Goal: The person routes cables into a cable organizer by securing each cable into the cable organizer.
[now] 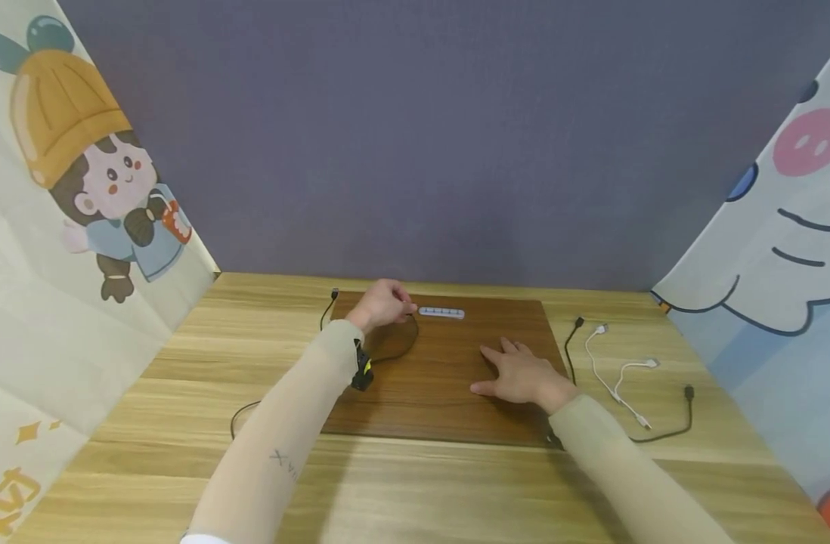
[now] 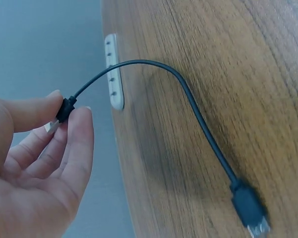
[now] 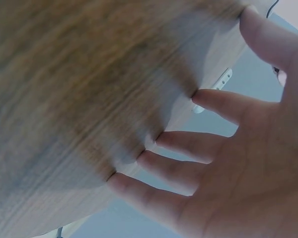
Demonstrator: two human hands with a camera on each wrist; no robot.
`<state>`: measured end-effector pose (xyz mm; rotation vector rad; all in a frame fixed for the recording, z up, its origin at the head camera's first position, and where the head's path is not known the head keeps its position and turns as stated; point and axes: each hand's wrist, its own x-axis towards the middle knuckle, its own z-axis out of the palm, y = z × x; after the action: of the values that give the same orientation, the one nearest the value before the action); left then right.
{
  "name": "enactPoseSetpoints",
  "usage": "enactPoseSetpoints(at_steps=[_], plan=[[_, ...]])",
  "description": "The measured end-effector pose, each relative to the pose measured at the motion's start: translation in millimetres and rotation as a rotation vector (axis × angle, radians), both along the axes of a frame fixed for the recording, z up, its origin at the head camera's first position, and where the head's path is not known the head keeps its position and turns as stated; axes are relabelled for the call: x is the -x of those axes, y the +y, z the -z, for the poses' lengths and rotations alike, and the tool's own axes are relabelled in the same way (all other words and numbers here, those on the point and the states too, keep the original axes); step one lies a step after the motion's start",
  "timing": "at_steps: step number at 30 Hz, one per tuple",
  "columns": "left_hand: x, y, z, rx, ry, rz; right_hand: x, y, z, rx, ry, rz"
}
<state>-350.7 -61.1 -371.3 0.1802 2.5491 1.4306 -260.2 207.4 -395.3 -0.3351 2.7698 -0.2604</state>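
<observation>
My left hand [image 1: 382,304] pinches one plug of a short black USB cable [image 2: 193,101] between thumb and fingers. From there the cable arches over a dark brown board [image 1: 428,397], and its other plug [image 2: 249,206] hangs free at the lower right of the left wrist view. Just right of those fingers, a white slotted cable-clip strip [image 1: 442,312] lies near the board's far edge. My right hand [image 1: 524,375] is spread on the board's right part, its fingertips [image 3: 120,179] touching the wood. The strip shows no cable in its slots.
The board lies on a light wooden table [image 1: 415,491]. Right of it are a white branched cable [image 1: 595,366] and black cables, one ending in a plug [image 1: 689,393]. Another black cable end [image 1: 334,295] sits at the far left corner. A grey panel [image 1: 428,151] stands behind.
</observation>
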Motion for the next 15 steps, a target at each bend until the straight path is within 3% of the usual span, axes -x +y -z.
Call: enactPoseSetpoints(at_steps=[7, 15], plan=[[-5.4, 2.9, -0.7, -0.074, -0.001, 0.009, 0.1, -0.1, -0.3, -0.004, 0.013, 0.001], [-11.9, 6.8, 0.9, -0.182, -0.011, -0.009, 2.8, -6.9, 0.2, 0.05, 0.097, -0.02]])
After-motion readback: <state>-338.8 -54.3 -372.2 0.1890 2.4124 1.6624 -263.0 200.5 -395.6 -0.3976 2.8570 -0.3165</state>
